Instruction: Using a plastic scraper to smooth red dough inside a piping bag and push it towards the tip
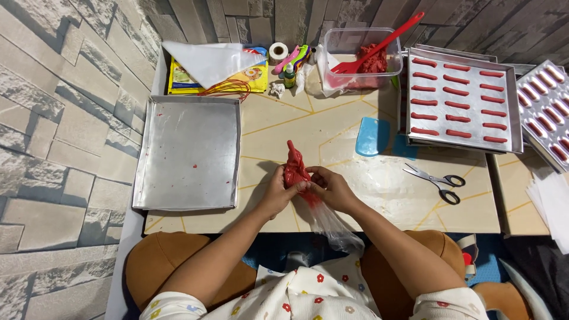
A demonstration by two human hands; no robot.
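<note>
Flower-printed sleeves (296, 296) fill the bottom of the frame, forearms reaching up over the near edge of the desk (332, 133). Just below the middle of the frame, both hands meet on a clear piping bag (299, 172) packed with red dough: the left hand (274, 192) has its grip closed around the bag's full part, and the right hand (332, 188) pinches the bag just beside it, fingers clamped on the plastic. The bag's slack clear end (335, 228) trails down toward the lap.

Left of the hands lies an empty metal baking tray (189, 154), flecked with red. To the right, black-handled scissors (435, 179) lie on the desk, with a blue scraper (372, 136) above them. At upper right a tray (510, 101) carries rows of piped red strips, another filled tray (548, 112) beside it. At the top middle stands a clear tub (341, 44) of red dough with a red spatula (385, 41) in it.

The desk is cream with thin gold lines. Grey stone-pattern wall covering (53, 118) runs along the left and top.
</note>
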